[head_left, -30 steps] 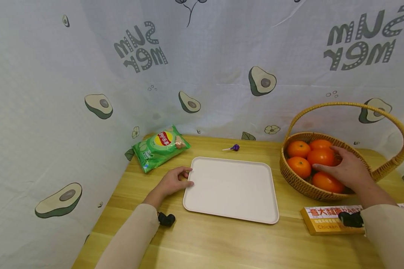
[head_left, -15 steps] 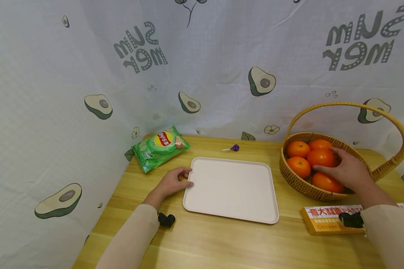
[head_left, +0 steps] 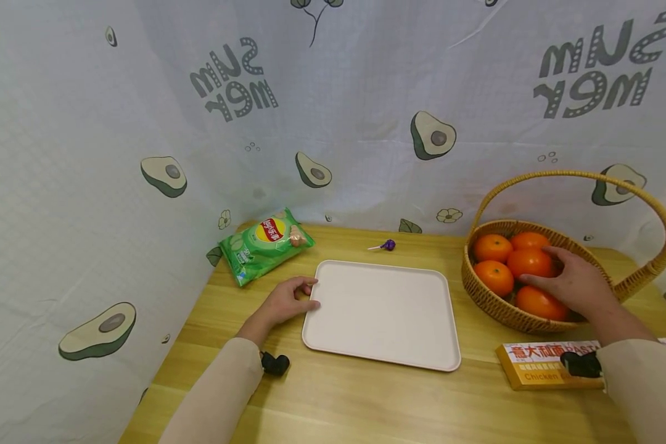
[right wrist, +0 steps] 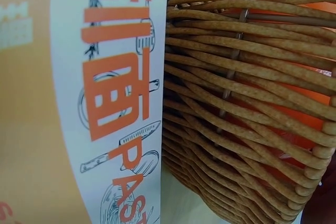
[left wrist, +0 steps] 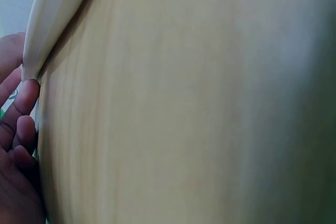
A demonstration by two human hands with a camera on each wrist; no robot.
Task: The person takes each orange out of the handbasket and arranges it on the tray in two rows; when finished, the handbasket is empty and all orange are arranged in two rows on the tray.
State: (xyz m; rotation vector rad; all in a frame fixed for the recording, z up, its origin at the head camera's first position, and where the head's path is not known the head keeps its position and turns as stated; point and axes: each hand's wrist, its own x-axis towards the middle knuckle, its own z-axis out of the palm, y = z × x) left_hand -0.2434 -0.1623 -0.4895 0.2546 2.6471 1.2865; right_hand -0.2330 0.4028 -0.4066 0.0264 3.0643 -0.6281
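Note:
My left hand (head_left: 282, 303) holds the left edge of a white rectangular tray (head_left: 382, 316), thumb and fingers at its rim. The left wrist view also shows the fingers (left wrist: 27, 98) at the tray's edge (left wrist: 55, 17). My right hand (head_left: 581, 285) reaches into a wicker basket (head_left: 491, 300) of several oranges. Its thumb and fingers grip an orange (head_left: 529, 261) in the middle; the palm hides part of the fruit behind. From the right wrist, the basket's woven side (right wrist: 236, 87) covers most of the fruit, and little of the hand shows.
A green chip bag (head_left: 266, 245) lies at the back left. Behind the tray is a purple lollipop (head_left: 387, 245). A pasta box (head_left: 549, 364) lies before the basket, under the right forearm. The basket's tall handle (head_left: 574, 174) arches over the fruit.
The right thumb has shifted very slightly on the orange. Otherwise both hands, the tray and the basket stay where they were.

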